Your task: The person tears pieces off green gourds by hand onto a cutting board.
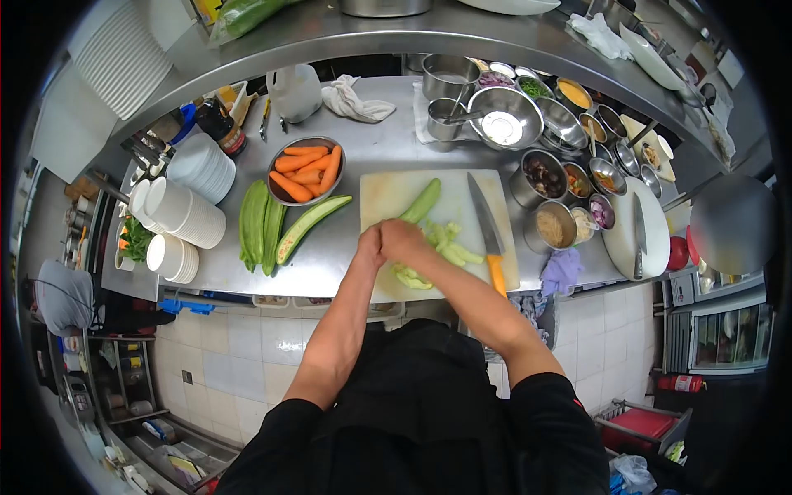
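My left hand (371,242) and my right hand (403,238) meet over the left part of a white cutting board (378,191). Both look closed, their fingers mostly turned away from view; what they hold, if anything, is hidden. Just beyond them a pale green peeled gourd (424,200) slants up and to the right, its near end covered by my hands. Light green peelings or cut pieces (450,246) lie beside and below my right hand. A knife (485,216) with an orange handle rests on the board's right side, apart from both hands.
Left of the board are long green gourds (263,227), a partly peeled gourd (313,227) and a bowl (285,192) of carrots (302,170). Stacked white cups (188,213) stand farther left. Metal containers (550,224) crowd the right, near a white oval board (651,216) bearing another knife (638,239).
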A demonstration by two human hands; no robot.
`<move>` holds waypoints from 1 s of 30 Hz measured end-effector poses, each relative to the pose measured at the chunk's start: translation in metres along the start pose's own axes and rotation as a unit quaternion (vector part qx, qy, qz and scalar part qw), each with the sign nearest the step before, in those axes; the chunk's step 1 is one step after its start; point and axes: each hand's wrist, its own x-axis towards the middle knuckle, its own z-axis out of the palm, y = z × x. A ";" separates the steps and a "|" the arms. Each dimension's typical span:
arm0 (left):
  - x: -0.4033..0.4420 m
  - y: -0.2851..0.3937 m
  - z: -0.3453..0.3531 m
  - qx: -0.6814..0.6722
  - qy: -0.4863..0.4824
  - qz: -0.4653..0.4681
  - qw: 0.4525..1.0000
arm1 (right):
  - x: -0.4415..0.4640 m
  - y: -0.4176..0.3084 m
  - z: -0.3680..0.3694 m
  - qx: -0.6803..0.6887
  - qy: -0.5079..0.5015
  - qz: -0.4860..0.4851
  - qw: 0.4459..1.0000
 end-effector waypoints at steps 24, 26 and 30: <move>-0.027 -0.005 0.017 0.072 0.013 0.102 0.992 | 0.013 0.000 -0.012 -0.048 -0.074 0.044 0.995; -0.022 -0.005 0.021 0.105 0.002 0.091 0.990 | 0.024 0.022 -0.028 -0.035 -0.097 0.070 0.992; -0.019 -0.009 0.021 0.059 0.027 0.092 0.994 | 0.026 0.005 -0.009 -0.115 -0.007 0.021 0.993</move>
